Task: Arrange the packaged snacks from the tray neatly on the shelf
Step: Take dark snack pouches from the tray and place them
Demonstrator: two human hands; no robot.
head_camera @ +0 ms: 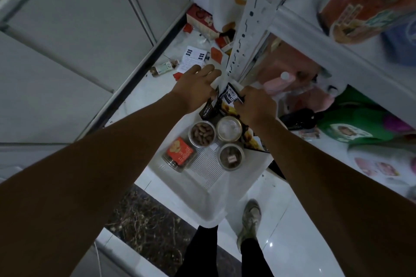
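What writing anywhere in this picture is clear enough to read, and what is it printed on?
No text reads clearly enough to quote.
Dark packet in the right hand: white panel with print, blurred.
Red-labelled tub: print too blurred.
Leaflet with blue blocks: too small.
Orange box, top right: pattern only, blurred.
Round tin, small tag inside: too small.

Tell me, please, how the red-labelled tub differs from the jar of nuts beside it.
The red-labelled tub looks squarish and seems to lie on its side; the round jar of nuts stands upright. The tub shows a red label; the jar shows brown nuts through its top. Both sit in the white tray.
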